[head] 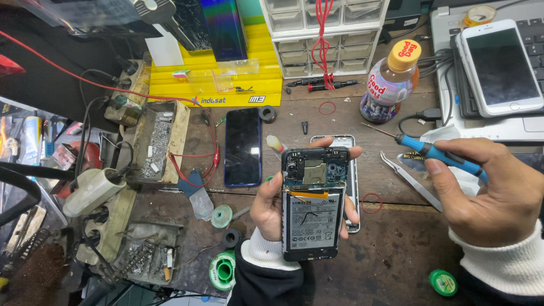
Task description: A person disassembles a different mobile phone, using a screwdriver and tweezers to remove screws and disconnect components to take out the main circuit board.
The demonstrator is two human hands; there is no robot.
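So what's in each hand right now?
Left hand: closed around the opened phone, its insides showing.
Right hand: closed on the blue-handled screwdriver.

The person is wearing a dark jacket over 2 cream ribbed knit cuffs. One cuff is showing at the left hand [271, 205], the other at the right hand [492, 191].

You look down on a dark, scuffed wooden workbench [396, 249] with a white drawer cabinet [323, 34] at its back edge, all evenly lit from above.
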